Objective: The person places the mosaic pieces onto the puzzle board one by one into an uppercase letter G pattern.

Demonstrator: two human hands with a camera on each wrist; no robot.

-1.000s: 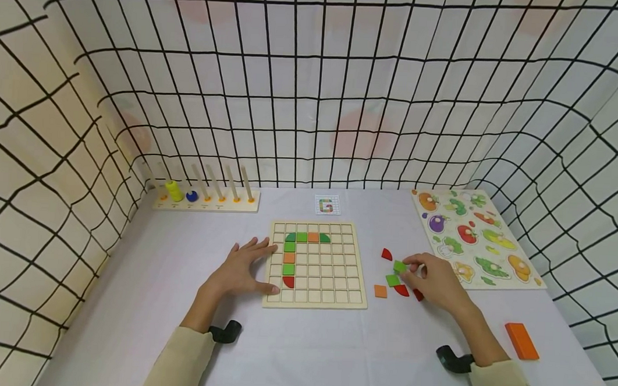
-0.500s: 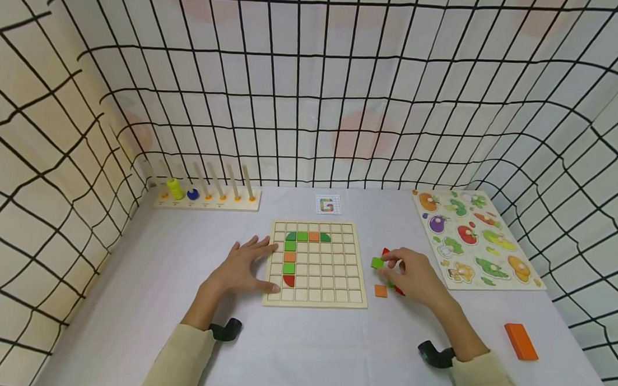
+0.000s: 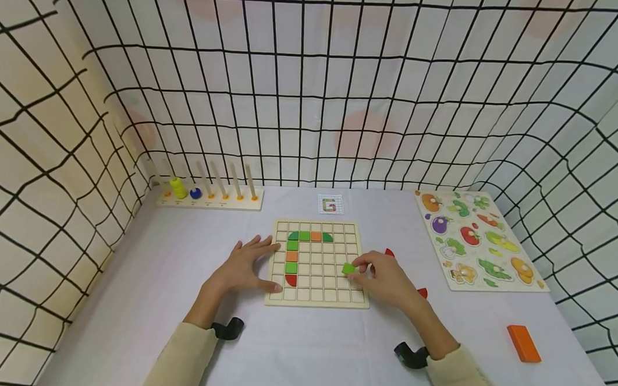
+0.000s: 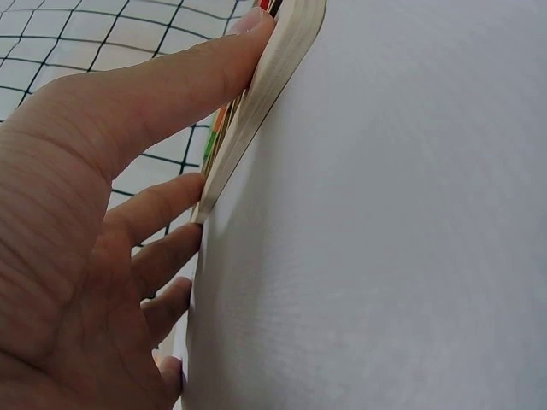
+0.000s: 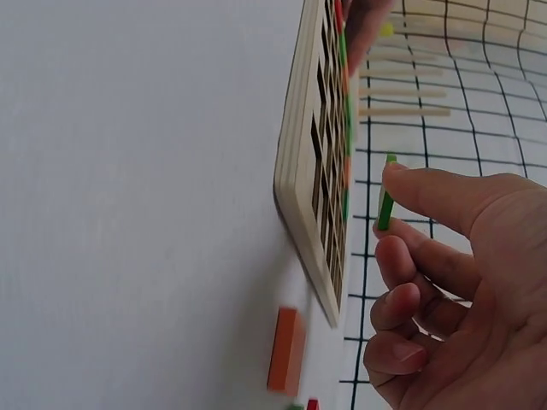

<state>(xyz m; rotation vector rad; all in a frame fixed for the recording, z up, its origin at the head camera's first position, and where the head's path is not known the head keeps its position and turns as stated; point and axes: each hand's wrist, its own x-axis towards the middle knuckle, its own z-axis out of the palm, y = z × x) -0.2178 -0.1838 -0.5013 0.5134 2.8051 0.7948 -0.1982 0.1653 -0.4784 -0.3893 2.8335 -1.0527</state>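
Observation:
A wooden grid board (image 3: 330,281) lies flat on the table, with green, orange and red tiles set along its upper and left cells. My left hand (image 3: 242,268) rests at the board's left side, fingers spread, thumb and fingertips touching its edge. Between thumb and index finger, my right hand (image 3: 385,278) pinches a green square tile (image 3: 348,269) over the board's right part. In the right wrist view that green tile (image 5: 386,201) is held off the board's surface. Red tiles (image 3: 390,252) show beside the right hand, which hides part of the loose pile. An orange tile (image 5: 286,350) lies off the board.
Behind the board lies a small pattern card (image 3: 331,204). A peg stand (image 3: 214,202) with yellow and blue pieces is at back left. A vegetable puzzle (image 3: 474,242) lies at right, with an orange block (image 3: 523,344) in front. Black netting (image 3: 319,100) surrounds the table.
My right hand has picked the green tile out of the loose pile and carried it left, over the board's right side. The left hand has stayed at the board's edge.

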